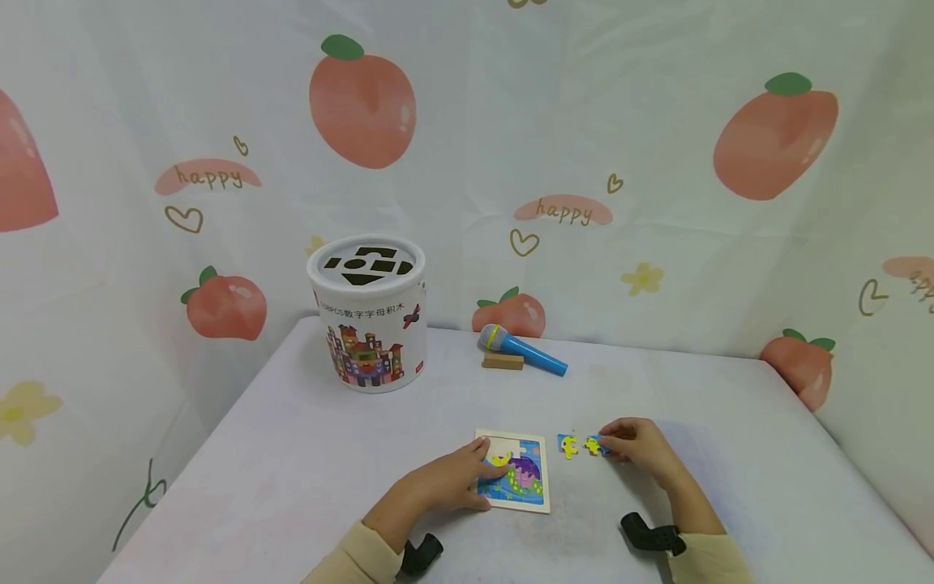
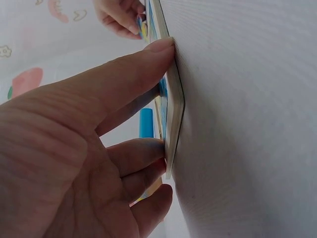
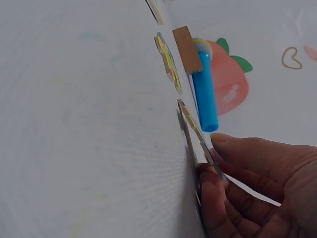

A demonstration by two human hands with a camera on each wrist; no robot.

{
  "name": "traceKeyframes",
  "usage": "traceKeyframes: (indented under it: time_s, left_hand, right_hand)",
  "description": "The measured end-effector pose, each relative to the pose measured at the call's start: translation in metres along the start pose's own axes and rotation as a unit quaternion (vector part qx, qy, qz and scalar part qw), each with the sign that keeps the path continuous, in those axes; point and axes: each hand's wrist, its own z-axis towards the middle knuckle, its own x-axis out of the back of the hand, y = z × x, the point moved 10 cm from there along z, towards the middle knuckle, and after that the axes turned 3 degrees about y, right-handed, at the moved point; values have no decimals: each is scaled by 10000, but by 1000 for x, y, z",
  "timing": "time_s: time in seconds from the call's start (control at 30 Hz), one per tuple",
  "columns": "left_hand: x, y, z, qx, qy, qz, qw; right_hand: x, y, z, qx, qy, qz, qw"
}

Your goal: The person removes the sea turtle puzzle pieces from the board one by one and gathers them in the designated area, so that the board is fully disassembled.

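A small wooden jigsaw board [image 1: 546,478] with a purple, yellow and blue picture lies on the table, part of its upper area bare. My left hand [image 1: 451,480] rests on its left side, a finger stretched over the picture and the thumb [image 2: 161,47] at the board's edge. To the right of the board, my right hand [image 1: 638,446] pinches a yellow-and-blue puzzle piece [image 1: 593,445] between thumb and fingers. That piece [image 3: 192,121] is tilted, one end raised from the table. Between it and the board lies another yellow-and-blue puzzle piece [image 1: 568,445].
Behind the board, a blue toy microphone [image 1: 533,354] lies beside a brown wooden block [image 1: 503,362]. A large white lidded bucket [image 1: 372,316] stands at the back left. A white curtain [image 1: 467,162] printed with peaches hangs behind the table [image 1: 292,462].
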Motion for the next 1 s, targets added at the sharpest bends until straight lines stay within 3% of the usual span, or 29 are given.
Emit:
traceKeyframes:
  time_s: [0.17, 0.6, 1.0]
  left_hand:
    - [0, 0, 1, 21, 6, -9, 10000]
    - [1, 0, 1, 10, 49, -3, 10000]
    - [2, 1, 0, 65, -4, -57, 10000]
  right_hand:
    - [3, 0, -2, -117, 65, -98, 9999]
    - [0, -14, -5, 633, -255, -643, 9956]
    - [-1, -8, 0, 616, -87, -646, 9960]
